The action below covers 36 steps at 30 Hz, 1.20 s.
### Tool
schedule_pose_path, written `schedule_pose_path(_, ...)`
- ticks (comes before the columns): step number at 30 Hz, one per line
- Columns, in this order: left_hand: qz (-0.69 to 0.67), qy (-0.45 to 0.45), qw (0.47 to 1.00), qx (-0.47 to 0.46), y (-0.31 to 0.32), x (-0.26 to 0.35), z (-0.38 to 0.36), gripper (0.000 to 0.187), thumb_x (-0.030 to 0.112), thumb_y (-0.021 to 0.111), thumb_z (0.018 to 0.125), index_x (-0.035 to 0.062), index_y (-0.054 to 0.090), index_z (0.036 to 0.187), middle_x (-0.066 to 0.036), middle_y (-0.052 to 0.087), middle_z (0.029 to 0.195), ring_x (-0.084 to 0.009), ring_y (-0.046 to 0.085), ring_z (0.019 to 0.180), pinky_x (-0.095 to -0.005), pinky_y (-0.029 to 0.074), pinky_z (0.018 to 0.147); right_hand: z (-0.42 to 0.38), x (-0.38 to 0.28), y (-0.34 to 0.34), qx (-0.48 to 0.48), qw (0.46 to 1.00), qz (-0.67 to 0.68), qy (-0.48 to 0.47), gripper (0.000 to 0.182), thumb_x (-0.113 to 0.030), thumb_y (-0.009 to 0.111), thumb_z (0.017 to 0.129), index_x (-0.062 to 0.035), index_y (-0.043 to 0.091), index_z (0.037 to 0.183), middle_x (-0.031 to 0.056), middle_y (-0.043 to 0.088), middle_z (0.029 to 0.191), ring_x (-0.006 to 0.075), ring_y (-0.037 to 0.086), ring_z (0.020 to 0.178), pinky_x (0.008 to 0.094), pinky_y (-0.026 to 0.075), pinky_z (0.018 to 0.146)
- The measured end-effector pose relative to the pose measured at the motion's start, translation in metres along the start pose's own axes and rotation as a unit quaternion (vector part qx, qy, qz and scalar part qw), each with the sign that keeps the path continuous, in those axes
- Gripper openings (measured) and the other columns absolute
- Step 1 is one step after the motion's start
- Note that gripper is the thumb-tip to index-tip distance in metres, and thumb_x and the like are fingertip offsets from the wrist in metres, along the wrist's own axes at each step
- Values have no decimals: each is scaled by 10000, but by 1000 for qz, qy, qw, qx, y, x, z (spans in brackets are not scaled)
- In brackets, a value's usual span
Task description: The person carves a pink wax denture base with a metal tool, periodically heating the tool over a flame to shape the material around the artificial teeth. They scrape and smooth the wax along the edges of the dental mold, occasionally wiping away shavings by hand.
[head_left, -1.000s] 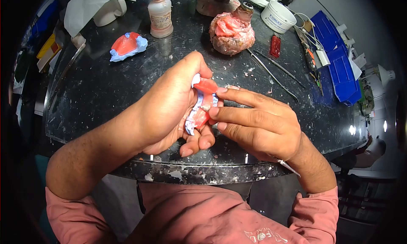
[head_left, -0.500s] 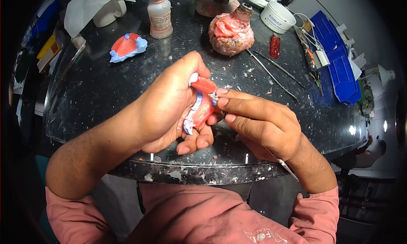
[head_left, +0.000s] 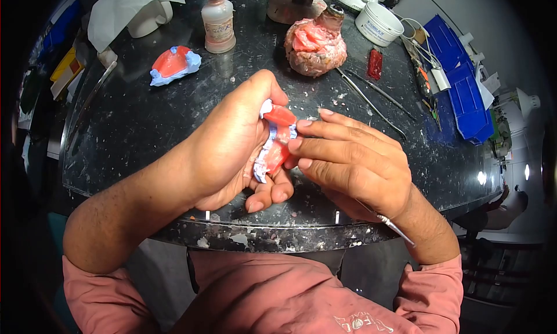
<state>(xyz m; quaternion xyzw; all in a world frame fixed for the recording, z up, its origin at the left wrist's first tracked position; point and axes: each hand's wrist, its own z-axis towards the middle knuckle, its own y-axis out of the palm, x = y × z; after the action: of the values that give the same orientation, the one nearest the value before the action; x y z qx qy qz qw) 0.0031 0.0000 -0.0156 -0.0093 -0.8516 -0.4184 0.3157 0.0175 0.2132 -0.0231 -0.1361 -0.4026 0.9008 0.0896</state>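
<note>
My left hand (head_left: 226, 142) is closed round a dental impression (head_left: 277, 155) of red wax with pale blue, ragged-edged material along its sides. It is held above the table's front part, its red inner face partly showing. My right hand (head_left: 360, 160) rests its fingertips on the right edge of this piece. Tucked in the right palm is a thin metal dental instrument (head_left: 396, 228); its shaft sticks out below the hand toward the wrist, and its other end is hidden.
On the black table (head_left: 145, 119) sits a second red and blue impression (head_left: 173, 65). Behind stand a bottle (head_left: 219, 29), a lumpy pink wax mass (head_left: 316, 47) and a white tub (head_left: 379, 23). Metal tools (head_left: 374, 99), a red block (head_left: 375, 65) and blue trays (head_left: 464, 90) lie to the right.
My right fingers have spread a little and shifted along the impression's edge, showing more of its middle. The instrument in my right palm has tilted slightly. The left hand is nearly still.
</note>
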Motion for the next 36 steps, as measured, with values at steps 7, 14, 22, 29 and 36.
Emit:
schedule_pose_path(7,39,3,998,44,5,0,-1,546,527,278,930,50,543,948,-161,589,665,-269,607,477,-292,414,271,4,-6,-6,-2,1000,-15,27,277,-25,779,777,-70,642,1014,123,731,1044,315,703,1032,514,520,965)
schedule_pose_path(14,44,21,998,39,7,-1,-2,576,506,279,934,-3,546,975,-174,599,702,-282,626,520,-324,444,297,4,-9,-7,-29,998,-21,57,304,-24,786,774,-93,641,1032,95,725,1071,317,679,1096,548,437,1049)
schedule_pose_path(22,-30,120,992,12,2,-7,6,491,428,287,932,3,525,1004,-109,550,724,-215,555,548,-308,446,408,9,-13,-12,-64,991,47,106,281,-65,839,708,-159,703,935,8,744,1033,267,621,1181,597,213,1168)
schedule_pose_path(29,68,222,972,-40,2,-10,3,438,384,296,912,19,471,1081,-83,545,881,-159,564,713,-269,444,532,10,-12,-15,-43,991,15,129,232,-79,833,690,-171,715,868,-14,748,1031,236,585,1223,573,144,1190)
schedule_pose_path(36,146,291,945,-15,10,-12,0,435,389,322,909,13,456,1080,-79,495,931,-146,547,749,-267,450,607,12,-12,-16,-34,993,-26,114,257,-65,803,719,-152,684,930,-4,743,1030,233,644,1122,592,98,1198)
